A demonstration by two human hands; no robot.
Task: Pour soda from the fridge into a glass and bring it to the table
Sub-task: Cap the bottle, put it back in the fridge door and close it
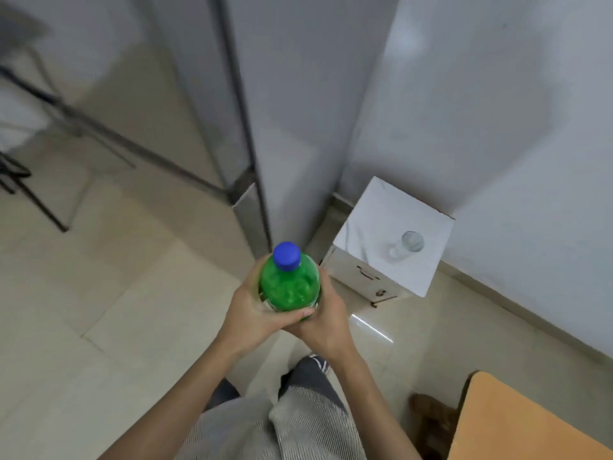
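Observation:
A green soda bottle (290,287) with a blue cap (287,256) stands upright in front of me, cap on. My left hand (253,312) wraps its left side and my right hand (326,318) wraps its right side and base. A clear empty glass (408,244) stands upright on a small white cabinet (371,220) to the right of the bottle, apart from both hands. The grey fridge (298,111) rises just behind the bottle with its door closed.
An orange-topped table (517,426) shows at the bottom right corner. A white wall (514,111) runs behind the cabinet. Black chair legs (39,207) and a metal frame stand at the left on the tiled floor (116,293). My legs are below.

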